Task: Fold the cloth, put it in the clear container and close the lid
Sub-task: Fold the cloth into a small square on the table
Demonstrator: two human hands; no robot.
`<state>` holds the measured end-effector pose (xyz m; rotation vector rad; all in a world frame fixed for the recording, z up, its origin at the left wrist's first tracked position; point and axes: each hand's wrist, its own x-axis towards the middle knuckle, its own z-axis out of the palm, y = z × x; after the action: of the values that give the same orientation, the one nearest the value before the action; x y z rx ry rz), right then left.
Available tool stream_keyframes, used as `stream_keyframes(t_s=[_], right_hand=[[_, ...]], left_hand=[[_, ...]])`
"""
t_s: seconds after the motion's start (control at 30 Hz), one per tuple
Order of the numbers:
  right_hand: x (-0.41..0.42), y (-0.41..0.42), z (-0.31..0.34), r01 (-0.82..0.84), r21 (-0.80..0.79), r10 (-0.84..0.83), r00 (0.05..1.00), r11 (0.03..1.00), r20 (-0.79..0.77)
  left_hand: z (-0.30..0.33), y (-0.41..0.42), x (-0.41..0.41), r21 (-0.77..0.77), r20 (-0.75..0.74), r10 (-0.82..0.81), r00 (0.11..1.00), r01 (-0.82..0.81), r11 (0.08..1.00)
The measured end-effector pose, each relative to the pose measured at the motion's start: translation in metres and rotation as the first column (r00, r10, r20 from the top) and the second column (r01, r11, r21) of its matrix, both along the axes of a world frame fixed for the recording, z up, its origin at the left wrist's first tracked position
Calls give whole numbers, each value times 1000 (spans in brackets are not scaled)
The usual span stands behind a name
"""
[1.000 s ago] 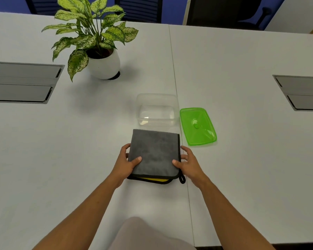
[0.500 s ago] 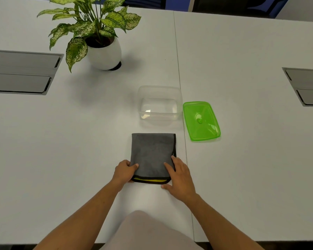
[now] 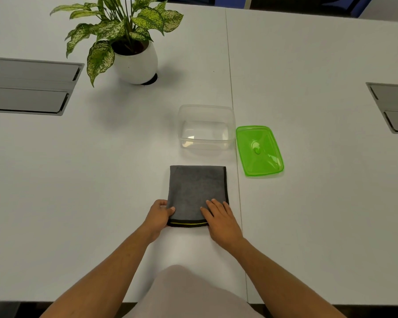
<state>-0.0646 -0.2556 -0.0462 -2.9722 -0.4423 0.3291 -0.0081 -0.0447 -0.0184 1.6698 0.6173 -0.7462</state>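
A grey cloth [image 3: 197,187] with black trim lies folded flat on the white table, a yellow layer showing at its near edge. My left hand [image 3: 159,216] grips the cloth's near left corner, thumb on top. My right hand [image 3: 221,220] lies flat on the near right corner, fingers spread and pressing down. Just beyond the cloth stands the clear container [image 3: 206,128], open and empty. Its green lid [image 3: 259,150] lies flat on the table to the container's right.
A potted plant [image 3: 133,42] in a white pot stands at the back left. Grey cable hatches are set into the table at far left [image 3: 30,86] and far right [image 3: 391,106]. A seam [image 3: 233,111] between two tabletops runs beside the container.
The cloth has become narrower, folded in from the right. My right hand shifted from gripping the right edge to pressing flat on top. The black loop at the corner is gone from sight.
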Motion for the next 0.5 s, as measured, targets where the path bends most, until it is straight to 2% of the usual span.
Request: stream_keyframes(t_s=[0.2,0.3,0.43,0.5], right_hand=[[12,-11,2,-88,68,76,984,994,164],[11,-15,-2,-160,31,151,971,987,185],[8,-18,-6,-192,-2,189,965,981,181],[7,-18,-8,-201,-7,199,963,980,183]], left_hand=[[0,-3,-1,2,25,16,1000,-16,1000],[0,0,-4,152,145,-116,983,94,984],[-4,3,-10,396,368,-356,859,201,896],[-12,9,-16,495,433,-483,761,247,833]])
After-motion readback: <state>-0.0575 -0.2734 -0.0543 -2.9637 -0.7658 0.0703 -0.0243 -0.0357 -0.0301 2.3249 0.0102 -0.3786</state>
